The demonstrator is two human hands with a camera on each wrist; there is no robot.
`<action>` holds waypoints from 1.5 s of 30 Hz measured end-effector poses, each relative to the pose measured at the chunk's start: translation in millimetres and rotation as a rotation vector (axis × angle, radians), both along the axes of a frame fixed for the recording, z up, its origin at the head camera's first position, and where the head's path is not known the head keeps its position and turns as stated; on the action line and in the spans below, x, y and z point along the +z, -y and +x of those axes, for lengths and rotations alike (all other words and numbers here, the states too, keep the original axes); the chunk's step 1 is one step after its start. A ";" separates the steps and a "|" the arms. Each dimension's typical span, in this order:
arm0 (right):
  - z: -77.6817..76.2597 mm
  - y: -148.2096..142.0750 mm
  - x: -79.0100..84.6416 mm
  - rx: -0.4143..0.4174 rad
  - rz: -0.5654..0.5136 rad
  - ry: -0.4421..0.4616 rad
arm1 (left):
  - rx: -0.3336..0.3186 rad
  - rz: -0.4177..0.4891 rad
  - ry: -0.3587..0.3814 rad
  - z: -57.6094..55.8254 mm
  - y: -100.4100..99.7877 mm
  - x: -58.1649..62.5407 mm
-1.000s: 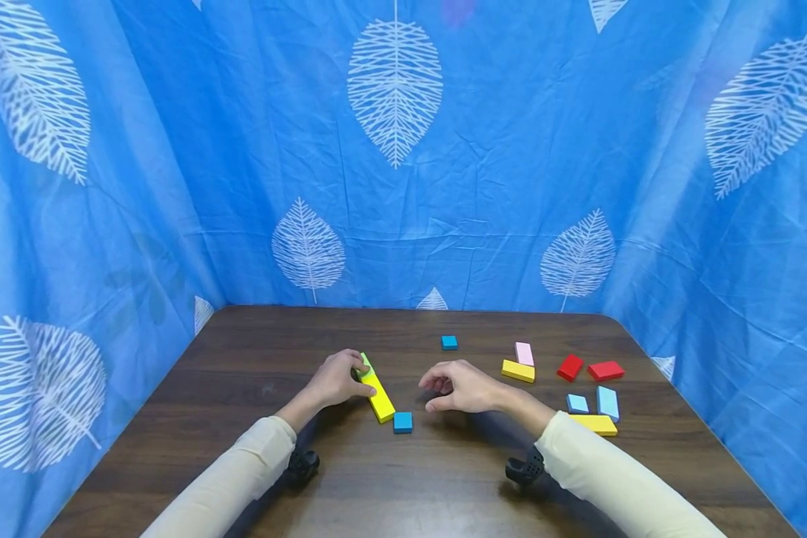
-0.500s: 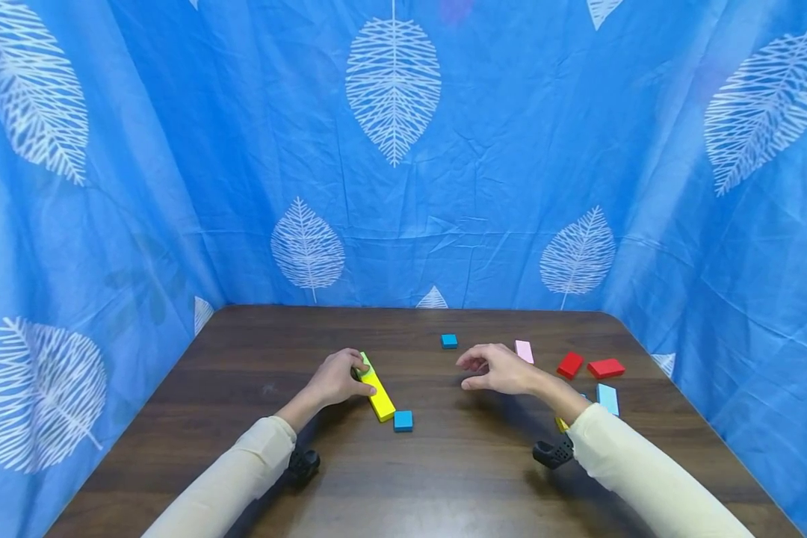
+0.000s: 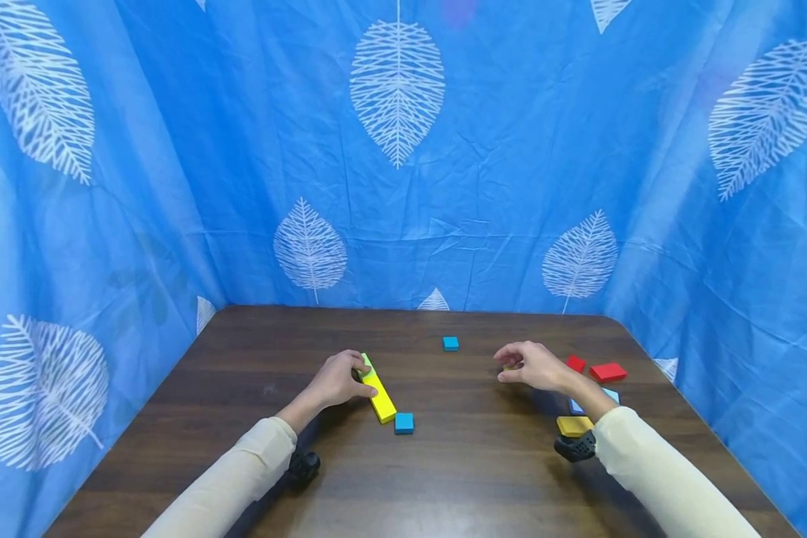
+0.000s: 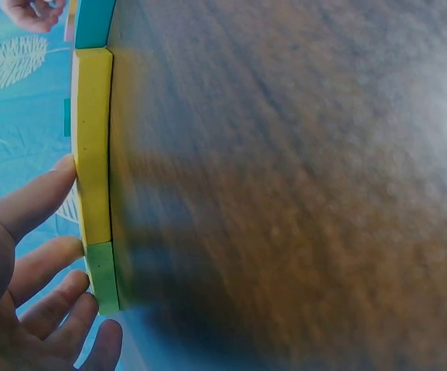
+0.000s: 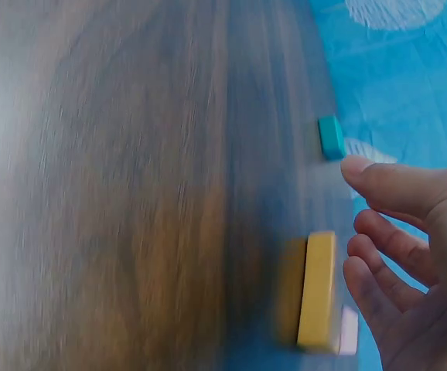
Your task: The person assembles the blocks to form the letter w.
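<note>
My left hand (image 3: 336, 379) rests on a line of two blocks lying end to end. Its thumb touches the long yellow block (image 4: 93, 147), while the fingers lie along the short green block (image 4: 103, 278). A small blue block (image 3: 404, 424) sits by the yellow one's near end. Over on the right, my right hand (image 3: 534, 366) hovers with loosely bent fingers above another yellow block (image 5: 316, 290), apart from it in the right wrist view. A pink block (image 5: 349, 332) lies close behind that yellow block; the hand hides most of both in the head view.
A second blue block (image 3: 450, 344) lies farther back on the brown table (image 3: 444, 478). Two red blocks (image 3: 608, 372) lie to the right. Light blue blocks (image 3: 610, 394) and a yellow block (image 3: 574, 426) sit partly under the right forearm. A blue leaf-patterned curtain (image 3: 471, 187) surrounds the table.
My right hand has moved right and away from me, from beside the left-hand blocks to above the yellow and pink blocks. The left hand has stayed in place.
</note>
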State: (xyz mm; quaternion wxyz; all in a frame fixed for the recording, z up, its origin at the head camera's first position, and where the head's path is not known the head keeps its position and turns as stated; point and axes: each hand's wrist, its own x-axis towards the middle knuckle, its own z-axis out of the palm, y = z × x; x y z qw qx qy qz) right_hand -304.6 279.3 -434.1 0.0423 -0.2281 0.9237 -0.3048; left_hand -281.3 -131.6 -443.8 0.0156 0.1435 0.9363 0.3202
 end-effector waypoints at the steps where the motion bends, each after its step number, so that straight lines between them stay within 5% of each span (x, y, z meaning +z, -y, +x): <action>1: -0.9 -2.7 -1.2 -0.004 0.002 -0.011 | 0.003 0.002 0.003 0.3 0.2 0.5; 7: -7.7 -14.8 -8.7 -0.046 0.057 -0.081 | 0.015 -0.007 0.001 0.2 3.1 0.4; 19: -13.0 -18.7 -10.0 -0.047 0.141 -0.051 | 0.011 -0.010 -0.005 -3.0 0.2 -1.2; 34: -7.9 5.8 7.3 0.067 0.107 -0.030 | 0.007 -0.005 0.003 0.7 -0.1 1.4; 45: -3.5 49.4 18.1 0.229 0.101 -0.109 | 0.013 -0.002 0.010 -0.4 -0.7 3.0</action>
